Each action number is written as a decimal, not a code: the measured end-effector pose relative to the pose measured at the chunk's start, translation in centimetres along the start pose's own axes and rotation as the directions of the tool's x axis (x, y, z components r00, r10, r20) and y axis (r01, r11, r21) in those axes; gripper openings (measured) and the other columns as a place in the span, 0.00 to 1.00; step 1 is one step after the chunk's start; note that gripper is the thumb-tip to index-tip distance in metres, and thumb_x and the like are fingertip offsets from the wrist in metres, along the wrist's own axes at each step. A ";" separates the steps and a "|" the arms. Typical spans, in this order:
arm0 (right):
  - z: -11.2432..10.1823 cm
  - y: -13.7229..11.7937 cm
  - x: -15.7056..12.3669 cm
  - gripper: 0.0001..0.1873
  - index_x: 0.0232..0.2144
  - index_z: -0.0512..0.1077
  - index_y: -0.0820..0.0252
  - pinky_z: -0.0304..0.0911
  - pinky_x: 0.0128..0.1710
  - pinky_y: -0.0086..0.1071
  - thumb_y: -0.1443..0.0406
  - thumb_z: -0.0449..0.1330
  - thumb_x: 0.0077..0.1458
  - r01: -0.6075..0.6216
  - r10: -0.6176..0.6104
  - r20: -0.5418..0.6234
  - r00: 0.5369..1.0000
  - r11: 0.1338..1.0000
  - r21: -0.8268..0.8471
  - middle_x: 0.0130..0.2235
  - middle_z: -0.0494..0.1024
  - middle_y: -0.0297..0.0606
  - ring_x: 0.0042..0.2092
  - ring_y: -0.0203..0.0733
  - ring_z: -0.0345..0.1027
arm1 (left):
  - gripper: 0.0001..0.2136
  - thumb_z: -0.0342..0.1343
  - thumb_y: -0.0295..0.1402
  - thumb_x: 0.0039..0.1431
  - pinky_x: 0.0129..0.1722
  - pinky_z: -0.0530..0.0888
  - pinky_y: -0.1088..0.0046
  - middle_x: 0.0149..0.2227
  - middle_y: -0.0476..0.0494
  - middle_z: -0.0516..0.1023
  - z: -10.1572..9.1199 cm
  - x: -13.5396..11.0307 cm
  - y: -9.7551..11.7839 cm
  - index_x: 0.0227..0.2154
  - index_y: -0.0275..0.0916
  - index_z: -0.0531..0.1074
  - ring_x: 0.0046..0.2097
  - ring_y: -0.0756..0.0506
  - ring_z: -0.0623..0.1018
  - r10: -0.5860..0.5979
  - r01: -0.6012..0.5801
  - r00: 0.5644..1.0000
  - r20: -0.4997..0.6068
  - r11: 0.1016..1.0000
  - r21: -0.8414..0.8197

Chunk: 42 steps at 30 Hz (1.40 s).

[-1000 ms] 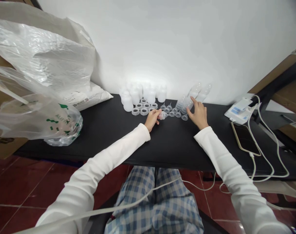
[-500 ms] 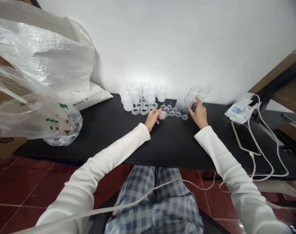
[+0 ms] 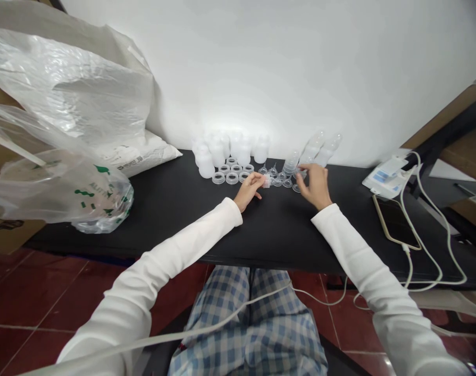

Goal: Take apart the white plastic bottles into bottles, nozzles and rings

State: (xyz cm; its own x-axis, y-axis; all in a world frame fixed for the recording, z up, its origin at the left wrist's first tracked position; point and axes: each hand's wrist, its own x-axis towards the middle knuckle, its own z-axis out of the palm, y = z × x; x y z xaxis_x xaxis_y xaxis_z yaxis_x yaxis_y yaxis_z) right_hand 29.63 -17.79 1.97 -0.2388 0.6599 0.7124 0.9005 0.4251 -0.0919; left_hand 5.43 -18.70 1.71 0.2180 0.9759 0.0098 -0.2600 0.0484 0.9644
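My left hand [image 3: 249, 190] rests on the black table [image 3: 171, 209] with its fingers pinched on a small clear plastic piece [image 3: 266, 181]. My right hand [image 3: 315, 184] is raised a little to the right of it, fingers curled on a clear cap [image 3: 300, 170] beside the leaning stacks of clear caps [image 3: 309, 152]. Between the hands lie several clear nipples [image 3: 279, 180]. Behind the left hand are clear rings [image 3: 230, 174] and a row of white bottles [image 3: 230, 149] along the wall.
A large crumpled plastic bag [image 3: 61, 136] fills the table's left end, with a white sack [image 3: 140, 154] behind it. At the right lie a phone [image 3: 395, 221], its white cable [image 3: 429, 245] and a white box [image 3: 387, 175]. Cardboard boxes stand at both sides.
My right hand has drawn back from the leaning cap stacks toward the left, with a cap in its fingers. My left hand has barely moved.
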 end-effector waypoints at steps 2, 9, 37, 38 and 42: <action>0.2 -1.6 -0.2 0.16 0.51 0.69 0.59 0.59 0.50 0.45 0.58 0.52 0.66 0.110 -0.115 0.094 0.989 0.992 0.055 0.42 0.78 0.45 0.45 0.51 0.72 | 0.10 0.64 0.36 0.56 0.24 0.69 0.84 0.32 0.49 0.70 0.1 -0.1 0.0 0.32 0.39 0.69 0.38 0.50 0.73 0.046 -0.047 0.998 0.042 0.999 0.015; 1.5 -3.5 -0.3 0.12 0.46 0.68 0.58 0.60 0.42 0.39 0.59 0.55 0.64 0.210 -0.233 0.133 0.964 0.964 0.165 0.37 0.77 0.41 0.38 0.46 0.71 | 0.08 0.64 0.36 0.56 0.37 0.73 0.79 0.45 0.43 0.74 0.0 0.1 -0.5 0.31 0.38 0.73 0.48 0.48 0.75 0.265 -0.286 0.953 0.146 0.947 0.144; 1.2 -3.5 -0.3 0.10 0.34 0.71 0.55 0.59 0.33 0.35 0.59 0.53 0.67 0.366 -0.377 0.099 0.921 0.924 0.113 0.28 0.73 0.35 0.29 0.40 0.63 | 0.28 0.50 0.61 0.63 0.20 0.57 0.76 0.15 0.54 0.58 -1.0 1.5 -0.8 0.22 0.39 0.67 0.18 0.54 0.57 0.070 -0.066 0.997 -0.043 0.995 0.076; 1.1 -3.1 -0.2 0.11 0.33 0.70 0.55 0.59 0.33 0.35 0.58 0.54 0.67 0.350 -0.357 0.074 0.931 0.932 0.096 0.27 0.73 0.35 0.28 0.40 0.63 | 0.29 0.48 0.61 0.63 0.19 0.56 0.77 0.16 0.54 0.57 -1.4 1.9 -0.5 0.22 0.39 0.66 0.18 0.55 0.56 0.071 -0.067 0.994 -0.082 0.997 0.042; 0.8 -0.8 0.1 0.11 0.38 0.70 0.57 0.59 0.36 0.37 0.57 0.56 0.66 0.160 -0.160 -0.012 0.987 0.987 0.001 0.29 0.74 0.35 0.29 0.41 0.65 | 0.26 0.49 0.59 0.64 0.20 0.59 0.78 0.20 0.52 0.62 -2.5 2.3 0.4 0.26 0.39 0.65 0.20 0.54 0.60 0.138 -0.143 0.979 -0.153 0.989 -0.022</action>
State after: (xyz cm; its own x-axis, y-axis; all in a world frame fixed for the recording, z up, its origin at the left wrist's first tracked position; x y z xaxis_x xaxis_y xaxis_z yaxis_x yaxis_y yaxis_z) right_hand 28.60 -17.58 1.53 -0.3751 0.5764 0.7260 0.8505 0.5256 0.0222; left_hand 3.52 -15.92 1.45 0.0334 0.9942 0.1022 -0.3095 -0.0869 0.9469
